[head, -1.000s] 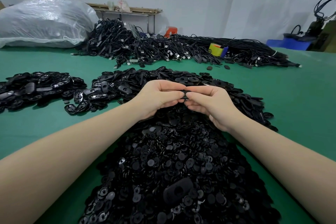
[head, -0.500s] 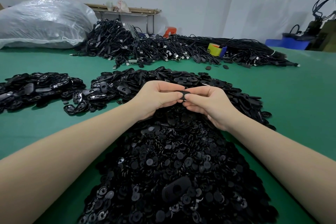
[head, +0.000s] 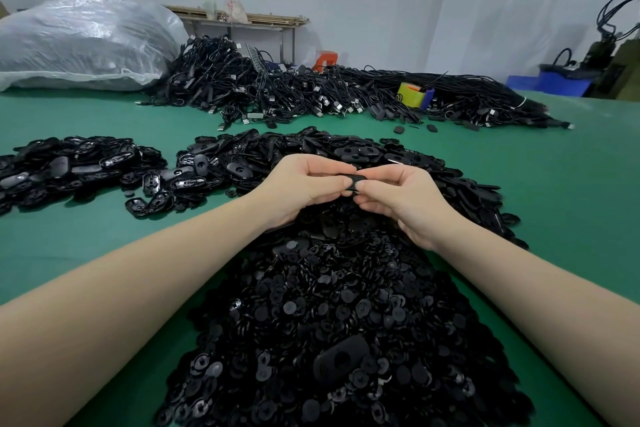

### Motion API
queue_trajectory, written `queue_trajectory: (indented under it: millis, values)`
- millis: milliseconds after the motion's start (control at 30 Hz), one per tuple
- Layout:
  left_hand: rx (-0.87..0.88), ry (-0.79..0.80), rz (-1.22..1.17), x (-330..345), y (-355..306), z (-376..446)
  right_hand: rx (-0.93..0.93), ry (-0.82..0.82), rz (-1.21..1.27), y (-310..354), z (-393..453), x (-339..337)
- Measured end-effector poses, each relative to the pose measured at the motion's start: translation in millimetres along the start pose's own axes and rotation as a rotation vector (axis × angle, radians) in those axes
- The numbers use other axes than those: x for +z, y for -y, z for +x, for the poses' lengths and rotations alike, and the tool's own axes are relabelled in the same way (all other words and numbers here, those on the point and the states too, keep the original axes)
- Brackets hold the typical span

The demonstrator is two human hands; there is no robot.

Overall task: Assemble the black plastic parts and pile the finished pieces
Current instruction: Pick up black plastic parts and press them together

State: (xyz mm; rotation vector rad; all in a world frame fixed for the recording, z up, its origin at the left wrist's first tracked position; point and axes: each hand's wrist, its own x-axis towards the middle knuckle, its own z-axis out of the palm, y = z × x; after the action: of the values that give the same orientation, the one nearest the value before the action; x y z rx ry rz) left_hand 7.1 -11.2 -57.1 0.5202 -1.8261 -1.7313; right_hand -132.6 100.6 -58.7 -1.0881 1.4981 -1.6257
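Note:
My left hand (head: 304, 189) and my right hand (head: 405, 201) meet above the middle of the green table, and both pinch one small black plastic part (head: 354, 181) between thumbs and fingertips. Most of that part is hidden by my fingers. Below my hands spreads a big heap of small round black discs (head: 346, 322), with one oval black shell (head: 341, 359) lying on top near me. Behind my hands lies a heap of oval black shells (head: 311, 152). A separate pile of black shells (head: 69, 166) sits at the left.
A mass of black cables (head: 311, 94) runs across the back of the green table (head: 571, 184). A big plastic-wrapped sack (head: 83, 42) lies at the back left. A yellow tape roll (head: 410, 95) sits among the cables. Blue bins (head: 550, 80) stand far right.
Both hands stay together on the small black part with only slight finger shifts. The view has tilted a little.

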Motion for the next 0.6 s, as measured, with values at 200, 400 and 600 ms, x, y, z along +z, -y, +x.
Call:
queue_trajectory:
  millis: [200, 400, 600]
  values:
    - [0.006, 0.016, 0.013, -1.1, 0.4, -0.1, 0.007, 0.018, 0.054, -0.4, 0.9, -1.5]
    - [0.001, 0.009, 0.01, -3.1, 1.8, 1.2, -0.008, 0.072, -0.019, 2.1, -0.7, -2.5]
    - [0.003, 0.033, 0.013, -3.0, 2.4, 2.2, -0.054, 0.013, -0.107, 1.8, -1.7, 1.6]
